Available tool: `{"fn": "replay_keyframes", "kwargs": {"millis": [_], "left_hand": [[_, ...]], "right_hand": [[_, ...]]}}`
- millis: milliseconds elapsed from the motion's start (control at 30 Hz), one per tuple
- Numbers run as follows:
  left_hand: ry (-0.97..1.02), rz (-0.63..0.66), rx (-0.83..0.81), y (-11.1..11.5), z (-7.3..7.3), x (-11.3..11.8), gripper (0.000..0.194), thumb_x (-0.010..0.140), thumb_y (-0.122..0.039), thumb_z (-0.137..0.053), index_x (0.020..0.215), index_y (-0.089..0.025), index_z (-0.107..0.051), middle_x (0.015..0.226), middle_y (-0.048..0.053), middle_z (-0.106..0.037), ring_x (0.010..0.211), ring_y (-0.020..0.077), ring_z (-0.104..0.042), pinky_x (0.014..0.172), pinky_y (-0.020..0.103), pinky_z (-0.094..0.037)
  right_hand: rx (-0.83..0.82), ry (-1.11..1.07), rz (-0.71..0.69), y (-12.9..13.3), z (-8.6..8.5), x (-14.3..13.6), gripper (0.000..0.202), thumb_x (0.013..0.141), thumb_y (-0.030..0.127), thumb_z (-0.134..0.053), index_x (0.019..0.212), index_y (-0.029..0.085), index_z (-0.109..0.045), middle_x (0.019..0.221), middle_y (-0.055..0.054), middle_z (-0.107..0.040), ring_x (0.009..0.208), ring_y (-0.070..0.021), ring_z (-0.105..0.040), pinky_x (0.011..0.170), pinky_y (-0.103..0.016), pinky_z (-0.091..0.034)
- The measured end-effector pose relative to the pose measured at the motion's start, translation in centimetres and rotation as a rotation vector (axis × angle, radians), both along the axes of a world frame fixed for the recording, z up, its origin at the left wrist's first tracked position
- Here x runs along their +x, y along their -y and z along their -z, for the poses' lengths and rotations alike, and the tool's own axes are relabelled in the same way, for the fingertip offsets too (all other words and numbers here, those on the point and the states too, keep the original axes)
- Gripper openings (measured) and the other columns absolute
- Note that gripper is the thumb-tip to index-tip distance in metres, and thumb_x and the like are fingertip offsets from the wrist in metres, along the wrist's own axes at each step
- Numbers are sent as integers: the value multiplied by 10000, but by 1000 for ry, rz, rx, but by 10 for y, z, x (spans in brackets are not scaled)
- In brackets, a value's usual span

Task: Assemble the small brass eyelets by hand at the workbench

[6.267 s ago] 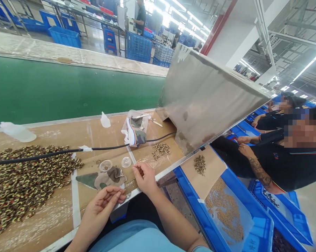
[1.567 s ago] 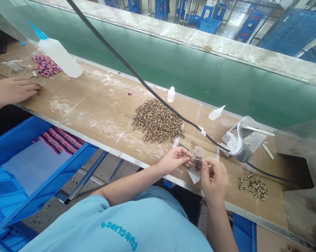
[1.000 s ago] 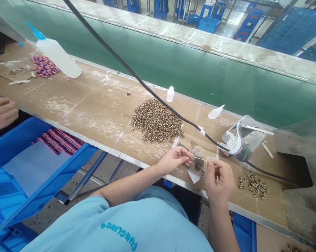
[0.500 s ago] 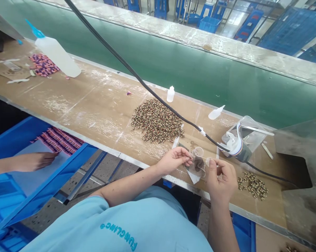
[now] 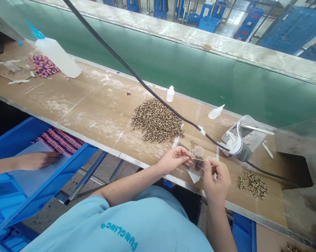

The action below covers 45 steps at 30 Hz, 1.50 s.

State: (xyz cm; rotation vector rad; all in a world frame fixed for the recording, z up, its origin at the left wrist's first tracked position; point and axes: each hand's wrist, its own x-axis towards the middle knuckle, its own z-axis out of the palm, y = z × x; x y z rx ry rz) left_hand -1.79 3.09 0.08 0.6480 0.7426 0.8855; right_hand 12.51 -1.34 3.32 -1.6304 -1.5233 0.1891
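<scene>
My left hand (image 5: 175, 161) is pinched on a tiny dark piece, too small to make out, just in front of the big heap of small gold-and-dark pieces (image 5: 158, 121). My right hand (image 5: 217, 178) pinches one end of a thin pale stick (image 5: 198, 159), whose other end reaches my left fingertips. Behind and between the hands lie a clear round cup (image 5: 198, 152) and a white paper scrap (image 5: 194, 177). A smaller heap of similar pieces (image 5: 253, 185) rests to the right of my right hand.
A black cable (image 5: 126, 66) hangs across the view. Small white bottles (image 5: 170, 94) stand or lie along the back edge. A clear bag with white strips (image 5: 232, 141) sits at right. At left are a large bottle (image 5: 57, 57), a blue crate (image 5: 79, 164) and another person's hand (image 5: 44, 160).
My right hand has moved left toward my left hand, and the thin stick now bridges them. The other person's hand at left has shifted slightly right.
</scene>
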Motion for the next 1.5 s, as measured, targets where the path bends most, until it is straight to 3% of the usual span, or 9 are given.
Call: {"fn": "replay_keyframes", "kwargs": {"millis": [400,500,733,900,1067,1300,1500], "left_hand": [[-17,1,7,0,1,0,304,664,-318,-755,785,-121,-558,673,23,-655,641,108,-632,643,235,-489],[-11,-11,14,0,0,0,320,653,-337,-760,781,-122,-560,678,23,-657,653,112,-634,644,233,-488],[-25,-3,25,1,-2,0,326,642,-361,-762,767,-130,-568,656,4,-645,626,101,-615,659,242,-492],[-36,31,20,1,-1,0,347,633,-375,-767,769,-126,-567,666,15,-647,654,109,-623,671,247,-492],[-31,37,16,0,1,0,347,639,-370,-765,775,-126,-559,662,15,-645,641,106,-621,660,246,-488],[-25,14,1,0,1,1,330,644,-341,-769,772,-123,-557,672,18,-650,638,102,-626,644,234,-487],[-20,-3,-19,0,-2,0,336,622,-338,-784,756,-126,-561,683,19,-655,643,102,-634,632,223,-491]], "right_hand": [[56,96,-17,6,0,-3,124,858,235,-544,773,178,-614,712,-4,-616,543,-83,-491,565,-229,-414],[127,190,-71,10,0,-4,50,836,194,-575,830,196,-624,762,-11,-648,602,-95,-555,586,-229,-449],[268,414,-241,5,-5,-4,137,797,149,-621,919,209,-639,820,-21,-677,739,-123,-619,711,-245,-478],[162,333,-132,-5,-7,-3,56,840,194,-574,838,189,-630,764,-16,-645,651,-103,-574,653,-230,-455],[58,214,-2,-7,-4,0,159,858,261,-558,727,177,-594,664,15,-586,512,-72,-463,544,-211,-389],[69,96,37,-1,-5,2,170,868,277,-533,757,174,-610,736,-16,-621,590,-96,-489,594,-231,-403],[83,174,105,-6,-3,8,172,858,300,-555,773,179,-641,734,-20,-628,535,-90,-458,588,-246,-395]]}}
